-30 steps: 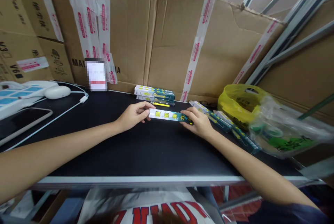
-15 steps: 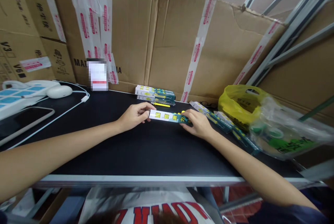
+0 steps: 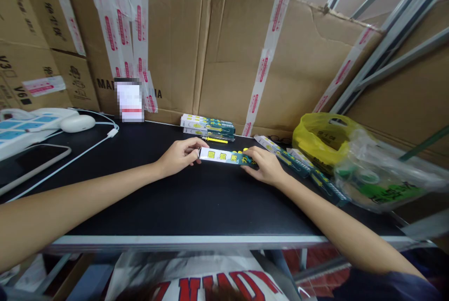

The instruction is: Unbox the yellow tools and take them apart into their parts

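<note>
A long slim carton (image 3: 224, 156), white at one end and green at the other with yellow characters, is held level just above the black tabletop (image 3: 210, 203). My left hand (image 3: 181, 155) pinches its white left end between thumb and fingers. Around the green right end, my right hand (image 3: 263, 164) is closed, covering part of the print. Right behind the carton lies a yellow-and-clear tube-shaped spring scale (image 3: 215, 140). Beyond that, several matching cartons (image 3: 206, 124) are stacked against the cardboard.
More slim cartons (image 3: 284, 154) lie right of my right hand, beside a yellow plastic bag (image 3: 315, 144) and a clear bag (image 3: 386, 184). On the left are a power strip (image 3: 38, 125), a phone (image 3: 31, 165) and a white cable (image 3: 87, 144). Cardboard walls (image 3: 231, 58) enclose the back.
The view has shifted very slightly. Both hands keep the same hold on the carton, and nothing else has visibly moved.
</note>
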`<state>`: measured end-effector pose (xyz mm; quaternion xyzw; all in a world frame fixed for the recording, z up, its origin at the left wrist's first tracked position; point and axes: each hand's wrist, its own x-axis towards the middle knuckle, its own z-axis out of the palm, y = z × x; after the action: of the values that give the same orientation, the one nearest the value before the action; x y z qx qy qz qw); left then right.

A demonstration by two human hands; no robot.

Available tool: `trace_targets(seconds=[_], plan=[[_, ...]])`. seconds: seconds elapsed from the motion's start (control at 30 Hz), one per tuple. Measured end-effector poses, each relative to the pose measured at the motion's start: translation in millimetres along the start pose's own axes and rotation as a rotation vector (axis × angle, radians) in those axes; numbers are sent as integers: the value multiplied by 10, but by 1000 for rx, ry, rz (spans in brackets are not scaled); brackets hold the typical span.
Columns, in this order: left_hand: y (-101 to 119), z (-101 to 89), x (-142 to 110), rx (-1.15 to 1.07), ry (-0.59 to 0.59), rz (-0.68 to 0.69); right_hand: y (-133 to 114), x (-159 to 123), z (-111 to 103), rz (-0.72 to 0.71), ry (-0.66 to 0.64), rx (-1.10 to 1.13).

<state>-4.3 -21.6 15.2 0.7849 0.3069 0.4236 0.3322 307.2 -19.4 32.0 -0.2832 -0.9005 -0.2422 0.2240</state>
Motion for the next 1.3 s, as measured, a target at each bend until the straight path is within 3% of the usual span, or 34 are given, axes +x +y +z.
trace_targets(seconds=[0.47, 0.83, 0.97, 1.1, 1.3], plan=[[-39, -3, 1, 4, -20, -7, -11, 15, -16, 1, -17, -18], [-22, -11, 15, 40, 93, 24, 4, 13, -73, 98, 11, 53], [-3, 2, 26, 175, 210, 145, -12, 25, -83, 125, 24, 75], [37, 3, 38, 284, 240, 292, -20, 30, -86, 129, 22, 71], [80, -19, 18, 301, 246, 295, -5, 19, -70, 141, 16, 65]])
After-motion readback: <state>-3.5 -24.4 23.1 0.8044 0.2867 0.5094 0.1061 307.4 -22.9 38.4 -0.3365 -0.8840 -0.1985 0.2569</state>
